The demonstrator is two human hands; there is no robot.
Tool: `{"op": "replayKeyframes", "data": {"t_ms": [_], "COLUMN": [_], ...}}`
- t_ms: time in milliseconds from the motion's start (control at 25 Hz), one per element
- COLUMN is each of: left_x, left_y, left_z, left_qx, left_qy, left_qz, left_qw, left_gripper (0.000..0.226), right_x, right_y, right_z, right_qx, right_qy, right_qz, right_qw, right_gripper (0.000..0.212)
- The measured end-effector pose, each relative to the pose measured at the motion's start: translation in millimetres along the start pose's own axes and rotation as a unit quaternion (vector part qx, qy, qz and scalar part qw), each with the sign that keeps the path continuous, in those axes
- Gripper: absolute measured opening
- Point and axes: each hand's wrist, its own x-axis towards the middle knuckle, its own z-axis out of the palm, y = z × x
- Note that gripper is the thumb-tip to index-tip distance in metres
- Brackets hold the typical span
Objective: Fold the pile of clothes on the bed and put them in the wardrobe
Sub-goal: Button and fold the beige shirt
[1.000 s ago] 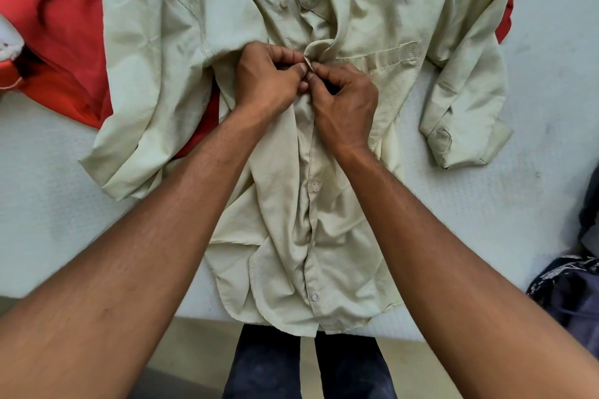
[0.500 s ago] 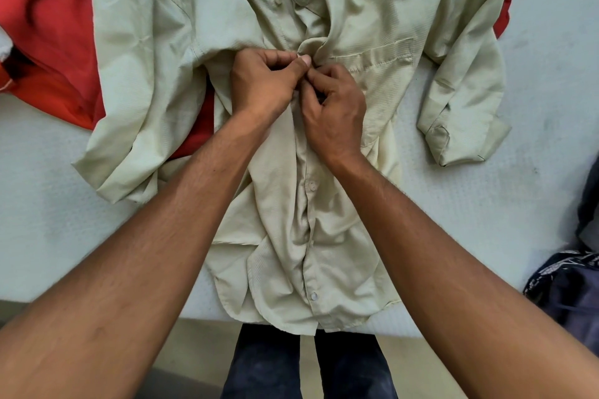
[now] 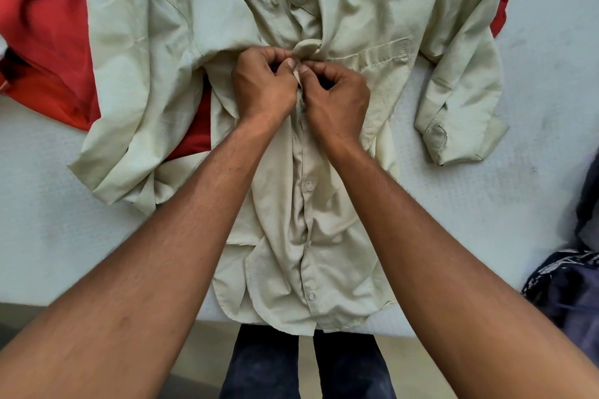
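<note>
A pale beige button-up shirt (image 3: 372,10) lies face up on the bed, collar at the far side, hem hanging over the near edge. Its lower buttons are fastened; both sleeves are bent at the sides. My left hand (image 3: 262,84) and my right hand (image 3: 337,94) meet at the chest of the shirt, just left of the breast pocket. Each pinches an edge of the front placket between thumb and fingers, knuckles nearly touching. The button under the fingers is hidden.
A red garment (image 3: 42,42) lies under and to the left of the shirt. Dark patterned clothing (image 3: 570,288) sits at the right edge. The white mattress (image 3: 486,220) ends near my legs in dark trousers (image 3: 269,366).
Both hands stay pinched together on the placket at chest height, with only slight finger shifts. The fabric above them bunches a little more.
</note>
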Motion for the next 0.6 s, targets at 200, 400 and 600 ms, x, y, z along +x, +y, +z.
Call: {"op": "replayKeyframes", "data": {"t_ms": [200,400,600], "left_x": [1.1,-0.6,-6.2], "left_y": [0.8,-0.3,-1.4], "left_z": [-1.9,-3.3,3.3], "left_qx": [-0.023,-0.031,-0.026], "left_qy": [-0.018,-0.034,0.012], "left_qz": [-0.023,-0.038,-0.025], "left_qw": [0.999,0.998,0.999], "left_gripper": [0.011,0.008,0.005], "right_x": [5.0,1.2,2.3], "right_y": [-0.6,4.8,2.0], "right_z": [-3.8,-7.0,-0.9], "right_qx": [-0.004,-0.021,-0.006], "right_qy": [-0.028,-0.030,0.000], "right_qz": [-0.004,-0.033,0.007], "right_qw": [1.000,0.999,1.000], "right_gripper": [0.007,0.008,0.006]}}
